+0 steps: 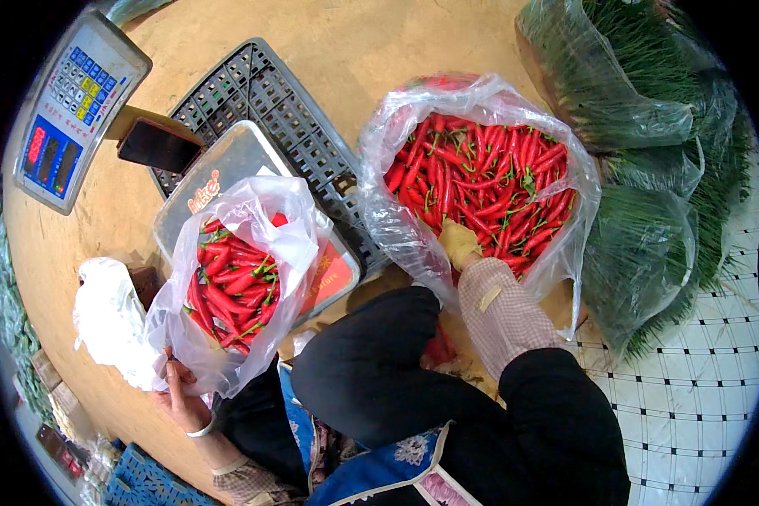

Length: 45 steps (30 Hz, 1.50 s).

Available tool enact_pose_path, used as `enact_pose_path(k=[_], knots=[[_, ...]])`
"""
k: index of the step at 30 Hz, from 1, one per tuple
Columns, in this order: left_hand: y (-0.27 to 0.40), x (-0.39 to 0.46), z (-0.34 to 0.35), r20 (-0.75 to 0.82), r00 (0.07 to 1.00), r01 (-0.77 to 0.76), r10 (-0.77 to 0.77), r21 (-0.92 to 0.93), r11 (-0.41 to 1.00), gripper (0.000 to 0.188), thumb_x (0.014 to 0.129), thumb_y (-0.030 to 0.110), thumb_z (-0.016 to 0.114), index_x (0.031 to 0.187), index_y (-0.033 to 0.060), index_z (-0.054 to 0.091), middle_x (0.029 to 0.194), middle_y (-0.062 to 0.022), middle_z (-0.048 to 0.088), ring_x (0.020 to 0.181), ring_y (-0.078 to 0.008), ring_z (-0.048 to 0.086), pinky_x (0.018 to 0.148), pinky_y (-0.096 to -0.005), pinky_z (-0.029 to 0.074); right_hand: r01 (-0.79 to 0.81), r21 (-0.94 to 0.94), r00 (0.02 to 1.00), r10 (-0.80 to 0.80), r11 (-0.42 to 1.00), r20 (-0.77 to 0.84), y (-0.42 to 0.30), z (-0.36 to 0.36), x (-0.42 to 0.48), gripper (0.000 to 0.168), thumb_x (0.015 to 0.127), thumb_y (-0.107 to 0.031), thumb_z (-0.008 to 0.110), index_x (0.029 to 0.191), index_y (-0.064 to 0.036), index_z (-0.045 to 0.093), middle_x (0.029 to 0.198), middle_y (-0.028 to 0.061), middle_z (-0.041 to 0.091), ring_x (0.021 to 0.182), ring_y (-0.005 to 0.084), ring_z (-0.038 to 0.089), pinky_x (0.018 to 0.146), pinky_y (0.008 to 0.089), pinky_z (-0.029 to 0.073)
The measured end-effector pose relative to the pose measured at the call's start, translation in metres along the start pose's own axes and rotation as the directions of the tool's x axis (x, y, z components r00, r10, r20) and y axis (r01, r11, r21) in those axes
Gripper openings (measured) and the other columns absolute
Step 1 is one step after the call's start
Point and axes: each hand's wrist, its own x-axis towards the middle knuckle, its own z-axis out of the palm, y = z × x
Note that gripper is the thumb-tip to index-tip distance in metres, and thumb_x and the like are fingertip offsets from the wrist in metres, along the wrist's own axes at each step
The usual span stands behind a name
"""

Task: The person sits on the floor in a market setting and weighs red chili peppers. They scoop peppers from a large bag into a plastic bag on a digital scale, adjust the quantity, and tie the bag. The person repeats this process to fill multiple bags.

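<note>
My left hand (pixel 180 392) pinches the lower rim of a thin clear plastic bag (pixel 265 221) on the scale's platform (pixel 250 152). Red chili peppers (pixel 237 284) with green stems lie inside this bag. On the right stands a larger clear plastic bag (pixel 392 190), its mouth spread wide, full of red chili peppers (pixel 481 177). My right hand (pixel 460 243), in a yellowish glove, reaches into its near left part and touches the peppers; its fingertips are partly hidden, so I cannot tell whether it grips any. The scale's display panel (pixel 79 114) stands at the upper left, with lit red digits.
A black plastic crate (pixel 278 95) lies behind the platform. A dark phone (pixel 160 145) is near the display's post. White plastic bags (pixel 111 322) are left of the pepper bag. Bagged green leafy stalks (pixel 639 240) lie at right, and a blue crate (pixel 145 481) at lower left.
</note>
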Motion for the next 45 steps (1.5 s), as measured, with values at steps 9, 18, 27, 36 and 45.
enact_pose_path(k=[9, 18, 27, 36, 45], knots=[[0.000, -0.001, 0.001, -0.031, 0.999, 0.011, -0.011, 0.004, 1.000, 0.014, 0.084, 0.011, 0.052, 0.087, -0.0030, 0.054, 0.062, -0.0007, 0.043, 0.056, -0.0083, 0.038, 0.084, -0.0297, 0.038, 0.368, 0.211, 0.927, -0.340, 0.906, -0.158, 0.019, -0.053, -0.015, 0.049, 0.064, -0.040, 0.064, 0.092, 0.000, 0.058, 0.089, 0.0246, 0.058, 0.084, 0.0362, 0.057, 0.074, 0.0412, 0.045], [0.001, 0.001, 0.000, -0.002, 0.999, 0.053, -0.053, 0.057, 0.997, 0.031, 0.086, 0.015, 0.051, 0.107, -0.0083, 0.052, 0.065, -0.0005, 0.044, 0.060, -0.0085, 0.039, 0.068, -0.0231, 0.036, -0.066, -0.036, 0.810, 0.033, 0.997, -0.586, 0.045, -0.180, 0.068, 0.078, 0.063, -0.048, 0.070, 0.125, -0.011, 0.039, 0.118, 0.0233, 0.047, 0.111, 0.0318, 0.046, 0.087, 0.0426, 0.040], [0.000, 0.001, 0.004, -0.026, 0.995, 0.101, -0.099, 0.068, 0.993, 0.038, 0.086, 0.015, 0.052, 0.115, -0.0090, 0.047, 0.068, 0.0000, 0.044, 0.063, -0.0086, 0.039, 0.059, -0.0222, 0.032, -0.070, -0.257, 0.982, 0.021, 0.964, -0.189, 0.030, -0.193, 0.091, 0.096, 0.058, -0.047, 0.073, 0.133, -0.006, 0.029, 0.123, 0.0218, 0.045, 0.115, 0.0354, 0.042, 0.093, 0.0402, 0.037], [0.006, 0.002, 0.010, -0.060, 0.991, 0.125, -0.123, 0.033, 0.992, 0.032, 0.084, 0.014, 0.055, 0.108, -0.0062, 0.053, 0.069, -0.0013, 0.049, 0.060, -0.0086, 0.043, 0.056, -0.0218, 0.033, 0.047, -0.155, 0.985, -0.071, 0.987, -0.155, 0.039, -0.195, 0.090, 0.097, 0.057, -0.036, 0.077, 0.133, -0.005, 0.025, 0.119, 0.0197, 0.049, 0.110, 0.0324, 0.048, 0.092, 0.0362, 0.038], [0.004, 0.001, 0.002, 0.049, 0.999, 0.016, -0.018, 0.037, 0.999, 0.031, 0.084, 0.012, 0.053, 0.108, -0.0076, 0.053, 0.066, -0.0010, 0.048, 0.060, -0.0087, 0.043, 0.056, -0.0220, 0.033, 0.139, 0.039, 0.973, -0.129, 0.990, -0.193, 0.071, -0.119, 0.042, 0.082, 0.058, -0.019, 0.076, 0.126, -0.003, 0.034, 0.102, 0.0166, 0.058, 0.094, 0.0262, 0.056, 0.083, 0.0323, 0.043]])
